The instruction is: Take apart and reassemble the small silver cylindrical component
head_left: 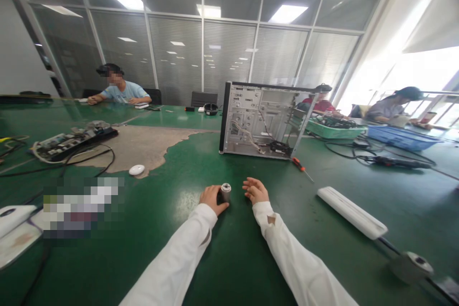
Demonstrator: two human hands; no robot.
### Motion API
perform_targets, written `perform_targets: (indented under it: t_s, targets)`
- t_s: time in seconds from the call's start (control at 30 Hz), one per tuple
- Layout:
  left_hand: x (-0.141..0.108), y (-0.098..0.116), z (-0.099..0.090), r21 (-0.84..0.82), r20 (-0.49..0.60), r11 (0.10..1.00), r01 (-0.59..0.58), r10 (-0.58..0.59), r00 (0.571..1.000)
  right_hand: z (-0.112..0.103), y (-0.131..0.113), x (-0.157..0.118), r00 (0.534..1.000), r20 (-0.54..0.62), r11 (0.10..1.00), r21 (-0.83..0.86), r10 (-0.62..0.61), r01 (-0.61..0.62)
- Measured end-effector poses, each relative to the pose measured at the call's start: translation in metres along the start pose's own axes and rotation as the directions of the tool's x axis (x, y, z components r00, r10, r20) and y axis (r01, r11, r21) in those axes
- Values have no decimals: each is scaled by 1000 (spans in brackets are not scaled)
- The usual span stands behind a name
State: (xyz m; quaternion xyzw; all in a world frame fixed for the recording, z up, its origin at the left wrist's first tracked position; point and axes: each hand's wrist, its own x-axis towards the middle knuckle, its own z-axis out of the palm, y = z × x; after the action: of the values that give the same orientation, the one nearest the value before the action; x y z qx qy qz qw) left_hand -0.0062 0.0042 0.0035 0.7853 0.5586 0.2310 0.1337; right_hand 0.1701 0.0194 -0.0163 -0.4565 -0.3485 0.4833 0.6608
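Observation:
My left hand (212, 199) is closed around the side of a small silver cylinder (225, 193), which stands upright on the green table. The cylinder's pale round top has a dark centre, and I cannot make out what it is. To its right, my right hand (256, 190) hovers over or rests on the table with its fingers apart and slightly bent, nothing in them. Beyond both hands stands an open computer case (263, 119), its bare metal inside and some cables showing. An orange-handled screwdriver (298, 164) lies by the case's front right corner.
A white power strip (351, 213) lies at right, its cord running through a grey block (410, 267). Green (333, 130) and blue baskets (401, 137) stand farther back. At left are a circuit-board assembly (75, 139), cables and a white oval object (136, 170). Several people sit around.

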Motion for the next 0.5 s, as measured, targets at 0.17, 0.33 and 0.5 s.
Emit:
perform_targets:
  t_s: [0.17, 0.33, 0.5]
  targets:
    - [0, -2, 0, -94, 5, 995, 25, -25, 1000, 2, -4, -5, 1000, 26, 1000, -18, 10, -9]
    - [1, -1, -2, -163, 11, 985, 63, -62, 998, 4, -6, -9, 994, 104, 996, -74, -31, 39]
    - [1, 0, -2, -219, -14, 974, 65, -70, 997, 7, -5, -17, 944, 276, 904, -330, -181, 270]
